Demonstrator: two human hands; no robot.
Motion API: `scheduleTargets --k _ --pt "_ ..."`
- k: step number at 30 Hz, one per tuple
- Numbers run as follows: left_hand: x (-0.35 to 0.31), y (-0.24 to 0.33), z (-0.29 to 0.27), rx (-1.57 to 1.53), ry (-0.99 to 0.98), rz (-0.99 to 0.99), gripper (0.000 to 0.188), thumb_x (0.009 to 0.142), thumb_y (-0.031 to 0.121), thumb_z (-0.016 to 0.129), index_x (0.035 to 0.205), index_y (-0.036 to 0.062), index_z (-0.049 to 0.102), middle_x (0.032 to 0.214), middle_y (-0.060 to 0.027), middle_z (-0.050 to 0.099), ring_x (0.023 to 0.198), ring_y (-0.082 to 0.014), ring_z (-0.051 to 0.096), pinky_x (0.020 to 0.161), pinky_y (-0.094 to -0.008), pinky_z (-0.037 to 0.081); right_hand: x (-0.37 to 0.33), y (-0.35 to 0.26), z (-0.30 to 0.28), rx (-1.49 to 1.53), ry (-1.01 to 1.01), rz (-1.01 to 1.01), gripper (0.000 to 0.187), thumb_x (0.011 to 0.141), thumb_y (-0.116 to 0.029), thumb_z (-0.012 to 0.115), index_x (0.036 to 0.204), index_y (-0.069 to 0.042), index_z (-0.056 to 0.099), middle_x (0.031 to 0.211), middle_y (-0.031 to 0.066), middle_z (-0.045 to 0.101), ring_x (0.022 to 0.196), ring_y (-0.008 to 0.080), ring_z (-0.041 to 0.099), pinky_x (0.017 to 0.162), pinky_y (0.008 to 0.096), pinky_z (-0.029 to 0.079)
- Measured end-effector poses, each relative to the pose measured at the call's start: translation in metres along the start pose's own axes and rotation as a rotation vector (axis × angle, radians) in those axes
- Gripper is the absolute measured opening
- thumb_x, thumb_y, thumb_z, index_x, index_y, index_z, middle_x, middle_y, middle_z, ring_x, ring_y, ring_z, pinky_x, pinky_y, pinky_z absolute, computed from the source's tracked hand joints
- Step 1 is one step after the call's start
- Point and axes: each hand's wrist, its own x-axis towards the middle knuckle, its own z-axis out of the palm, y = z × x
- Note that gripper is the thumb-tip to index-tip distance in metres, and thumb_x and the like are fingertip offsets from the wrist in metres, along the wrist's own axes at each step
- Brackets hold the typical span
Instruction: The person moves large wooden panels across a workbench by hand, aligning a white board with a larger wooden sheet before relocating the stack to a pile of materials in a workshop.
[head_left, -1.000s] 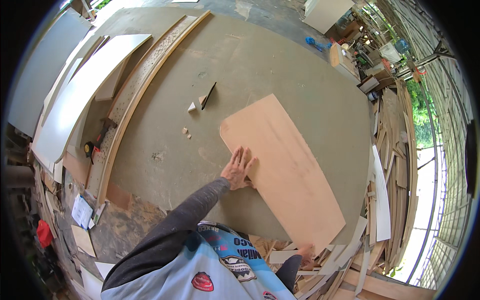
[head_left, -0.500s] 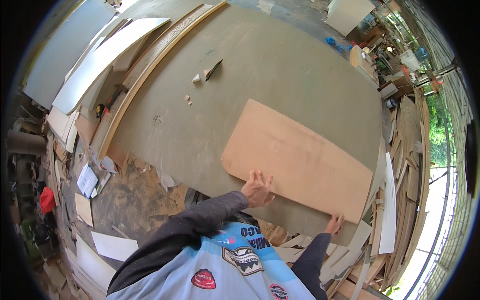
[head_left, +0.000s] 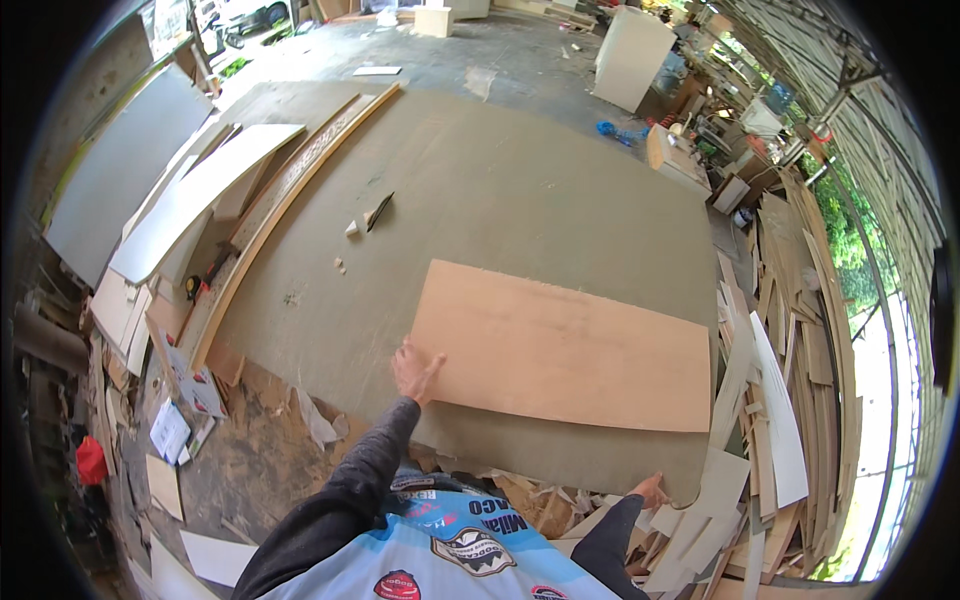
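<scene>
A flat reddish-brown wooden board (head_left: pixel 565 345) lies on the large grey-green tabletop (head_left: pixel 520 180), in front of me and to the right. At its near left corner is my left hand (head_left: pixel 415 372), the thumb over the top face and the fingers along the left edge. Apart from the board, my right hand (head_left: pixel 652 490) touches the tabletop's near right edge with its fingers loosely extended, holding nothing I can see. To the left of the board are a dark slim pointed object (head_left: pixel 379 211), a small white block (head_left: pixel 352 229) and small wood bits (head_left: pixel 340 265).
A long wood-edged strip (head_left: pixel 290 205) runs along the tabletop's left side, with a tape measure (head_left: pixel 193 288) near it. White panels (head_left: pixel 215 195) lean farther left. Stacked offcuts (head_left: pixel 800 330) crowd the right side. A white cabinet (head_left: pixel 633 58) stands beyond the far edge.
The board has turned and shifted left and away from the near edge. My left hand has moved to its near left corner; my right hand has come off it onto the tabletop edge. The view has tilted up.
</scene>
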Motion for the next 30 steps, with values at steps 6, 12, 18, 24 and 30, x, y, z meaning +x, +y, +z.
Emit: scheduleTargets --k 6,12,18,24,30 --pt "-0.041 0.026 0.006 -0.092 -0.024 -0.144 0.080 0.067 0.032 0.077 0.129 -0.0039 0.041 0.123 -0.0233 0.045 0.121 -0.0396 0.039 0.102 -0.0455 0.034 0.011 0.023 -0.004 0.256 -0.118 0.172 0.090 0.072 -0.054 0.074 0.118 0.017 0.040 0.102 0.0317 0.062 0.091 0.0406 0.065 0.079 0.0457 0.055" --pt "-0.098 0.003 -0.021 -0.177 -0.119 -0.209 0.074 0.067 0.026 0.076 0.125 -0.0054 0.043 0.122 -0.0245 0.046 0.118 -0.0358 0.043 0.100 -0.0423 0.037 0.004 0.029 -0.004 0.292 -0.108 0.145 0.076 0.072 -0.049 0.078 0.106 0.010 0.044 0.097 0.0327 0.062 0.085 0.0421 0.065 0.074 0.0441 0.057" --pt "-0.131 -0.009 -0.049 -0.489 -0.287 -0.416 0.064 0.070 0.021 0.077 0.120 -0.0058 0.046 0.102 -0.0160 0.059 0.090 -0.0234 0.060 0.079 -0.0335 0.049 -0.031 0.040 0.018 -0.005 0.140 -0.028 0.081 0.074 -0.044 0.077 0.121 0.010 0.040 0.116 0.0277 0.054 0.108 0.0393 0.054 0.088 0.0487 0.048" --pt "-0.133 -0.046 -0.039 -0.603 -0.421 -0.582 0.048 0.075 0.015 0.076 0.108 -0.0039 0.047 0.088 -0.0117 0.060 0.073 -0.0183 0.061 0.063 -0.0319 0.054 -0.177 -0.004 -0.069 -0.249 -0.151 -0.598 0.059 0.085 -0.045 0.061 0.126 -0.004 0.051 0.127 0.0180 0.047 0.118 0.0360 0.041 0.093 0.0537 0.034" --pt "-0.135 -0.071 -0.024 -0.621 -0.414 -0.488 0.038 0.078 0.001 0.072 0.103 -0.0014 0.044 0.083 -0.0122 0.059 0.060 -0.0183 0.061 0.049 -0.0312 0.055 -0.247 0.012 -0.044 -0.149 -0.342 -0.812 0.061 0.082 -0.039 0.060 0.126 0.002 0.049 0.131 0.0173 0.037 0.116 0.0359 0.040 0.090 0.0542 0.035"
